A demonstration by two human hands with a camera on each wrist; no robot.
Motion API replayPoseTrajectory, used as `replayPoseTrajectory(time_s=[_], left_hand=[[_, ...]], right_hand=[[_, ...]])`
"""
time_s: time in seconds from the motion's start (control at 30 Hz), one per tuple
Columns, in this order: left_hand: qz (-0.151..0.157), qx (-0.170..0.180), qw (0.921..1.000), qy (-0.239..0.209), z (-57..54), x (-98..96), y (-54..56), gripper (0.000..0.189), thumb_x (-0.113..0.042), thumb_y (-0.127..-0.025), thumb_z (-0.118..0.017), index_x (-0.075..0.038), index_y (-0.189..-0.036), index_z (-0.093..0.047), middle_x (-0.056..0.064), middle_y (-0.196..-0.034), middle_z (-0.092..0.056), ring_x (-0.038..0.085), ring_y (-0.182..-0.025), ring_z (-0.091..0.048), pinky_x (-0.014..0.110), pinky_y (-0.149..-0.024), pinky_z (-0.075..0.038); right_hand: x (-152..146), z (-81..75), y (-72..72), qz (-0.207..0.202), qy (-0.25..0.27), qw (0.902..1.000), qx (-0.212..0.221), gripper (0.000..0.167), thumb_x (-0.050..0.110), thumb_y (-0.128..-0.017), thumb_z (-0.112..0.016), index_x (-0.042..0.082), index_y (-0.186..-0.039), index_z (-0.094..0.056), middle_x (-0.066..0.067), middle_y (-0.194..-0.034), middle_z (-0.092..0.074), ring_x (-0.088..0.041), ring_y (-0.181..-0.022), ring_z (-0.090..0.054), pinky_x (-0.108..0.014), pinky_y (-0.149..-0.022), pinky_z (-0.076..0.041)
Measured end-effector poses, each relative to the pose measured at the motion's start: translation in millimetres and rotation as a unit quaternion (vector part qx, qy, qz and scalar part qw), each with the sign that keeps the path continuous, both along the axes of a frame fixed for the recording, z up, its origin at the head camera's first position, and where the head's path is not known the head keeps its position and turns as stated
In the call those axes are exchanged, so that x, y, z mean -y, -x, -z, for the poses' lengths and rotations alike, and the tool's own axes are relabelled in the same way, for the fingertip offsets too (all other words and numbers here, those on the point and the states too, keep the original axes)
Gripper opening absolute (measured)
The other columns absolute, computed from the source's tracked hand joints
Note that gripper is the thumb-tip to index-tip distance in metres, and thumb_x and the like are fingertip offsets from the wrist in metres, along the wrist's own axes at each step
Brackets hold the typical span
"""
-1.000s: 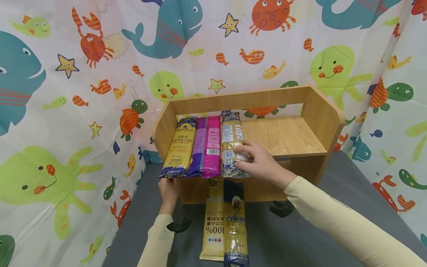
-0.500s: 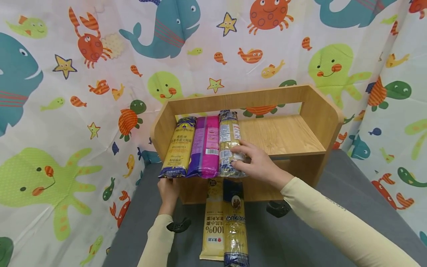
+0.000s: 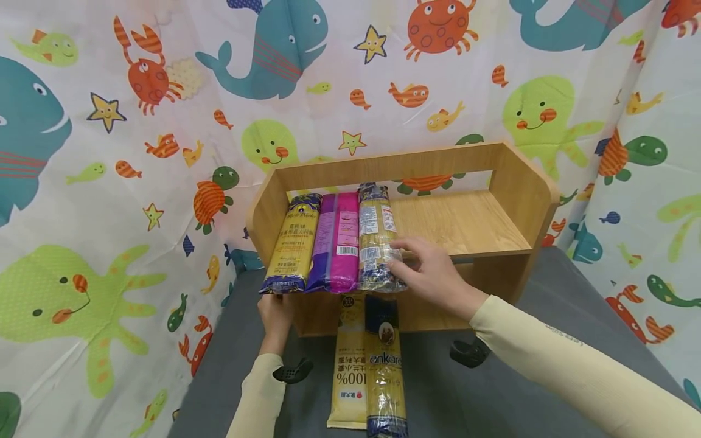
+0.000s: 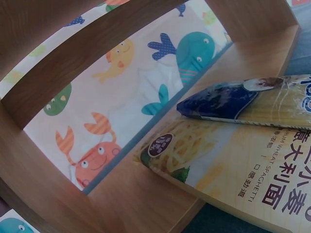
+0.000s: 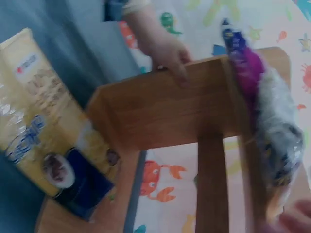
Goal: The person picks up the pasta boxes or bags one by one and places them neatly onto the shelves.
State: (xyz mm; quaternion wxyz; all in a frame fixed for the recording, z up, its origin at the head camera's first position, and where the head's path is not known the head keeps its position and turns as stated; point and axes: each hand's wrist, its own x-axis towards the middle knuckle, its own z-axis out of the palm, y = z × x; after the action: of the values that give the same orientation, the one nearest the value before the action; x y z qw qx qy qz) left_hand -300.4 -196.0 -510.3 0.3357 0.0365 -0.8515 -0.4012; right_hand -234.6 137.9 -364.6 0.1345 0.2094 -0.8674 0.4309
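Note:
In the head view my left hand point(image 3: 275, 316) is at the lower left of the wooden shelf point(image 3: 460, 222). The right wrist view shows that hand gripping the edge of the shelf's side panel. My right hand point(image 3: 435, 274) has loosely bent fingers by the right edge of a clear-and-gold spaghetti packet point(image 3: 378, 237); the fingertips touch or nearly touch it. This packet lies on the upper board beside a pink-purple pasta packet point(image 3: 344, 243). A yellow spaghetti packet point(image 3: 296, 243) lies at the far left, against the side panel.
Below, two more packets stick out of the lower compartment onto the grey table point(image 3: 438, 395): a cream spaghetti packet point(image 3: 349, 377) and a blue-ended ankara packet point(image 3: 386, 377). A sea-animal curtain point(image 3: 328, 55) hangs behind and at both sides.
My right hand has drawn slightly to the right, its fingers now at the clear-and-gold packet's edge instead of over it. The left hand keeps its place, and the packets look unmoved.

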Motion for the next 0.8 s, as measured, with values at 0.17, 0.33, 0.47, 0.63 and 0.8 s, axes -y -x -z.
replayPoseTrajectory(time_s=[0.17, 0.33, 0.47, 0.63, 0.8], left_hand=[[-0.005, 0.006, 1.0, -0.004, -0.4, 0.4, 0.7, 0.02, -0.006, -0.097, -0.061, 0.0, -0.115, -0.067, 0.023, -0.097, -0.074, 0.033, -0.074, -0.063, 0.047, -0.064, -0.047], [0.003, 0.009, 0.9999, -0.011, 1.2, 2.6, 0.8, 0.02, -0.008, -0.099, -0.059, -0.002, -0.116, -0.067, 0.023, -0.096, -0.074, 0.028, -0.069, -0.056, 0.041, -0.061, -0.043], [0.005, 0.008, 0.9999, -0.013, 2.8, 4.1, -0.9, 0.023, -0.009, -0.1, -0.058, -0.003, -0.12, -0.066, 0.022, -0.096, -0.074, 0.027, -0.067, -0.054, 0.038, -0.061, -0.041], [0.003, 0.012, 0.9999, -0.009, 2.7, 3.3, -0.3, 0.021, -0.01, -0.1, -0.058, -0.003, -0.117, -0.067, 0.022, -0.099, -0.075, 0.029, -0.071, -0.057, 0.043, -0.064, -0.044], [0.001, 0.016, 0.9998, -0.009, 1.2, 2.2, 2.2, 0.019, -0.012, -0.1, -0.059, -0.002, -0.115, -0.067, 0.022, -0.099, -0.075, 0.03, -0.074, -0.058, 0.045, -0.066, -0.045]], right_hand=[[-22.3, 14.9, -4.0, 0.064, 0.055, 0.9873, -0.135, 0.008, 0.007, -0.094, -0.068, 0.004, -0.1, -0.072, -0.007, -0.091, -0.073, -0.01, -0.082, -0.063, -0.02, -0.071, -0.054], [-49.6, 41.7, -7.1, 0.11, 0.059, 0.98, -0.155, 0.007, 0.003, -0.092, -0.068, 0.006, -0.086, -0.071, -0.001, -0.071, -0.064, 0.0, -0.064, -0.05, -0.015, -0.06, -0.042], [-66.2, 71.5, -15.6, 0.133, 0.051, 0.9859, -0.088, 0.009, 0.008, -0.095, -0.067, 0.008, -0.088, -0.072, -0.002, -0.072, -0.066, 0.0, -0.064, -0.055, -0.018, -0.06, -0.045], [-79.5, 113.8, -26.6, 0.158, 0.042, 0.9865, 0.01, 0.012, 0.016, -0.098, -0.065, 0.007, -0.1, -0.072, -0.008, -0.088, -0.074, 0.002, -0.07, -0.063, -0.022, -0.063, -0.051], [-80.6, 150.2, -30.7, 0.176, 0.039, 0.9821, 0.056, 0.015, 0.017, -0.097, -0.067, 0.007, -0.107, -0.072, -0.009, -0.098, -0.076, 0.004, -0.077, -0.061, -0.022, -0.066, -0.052]])
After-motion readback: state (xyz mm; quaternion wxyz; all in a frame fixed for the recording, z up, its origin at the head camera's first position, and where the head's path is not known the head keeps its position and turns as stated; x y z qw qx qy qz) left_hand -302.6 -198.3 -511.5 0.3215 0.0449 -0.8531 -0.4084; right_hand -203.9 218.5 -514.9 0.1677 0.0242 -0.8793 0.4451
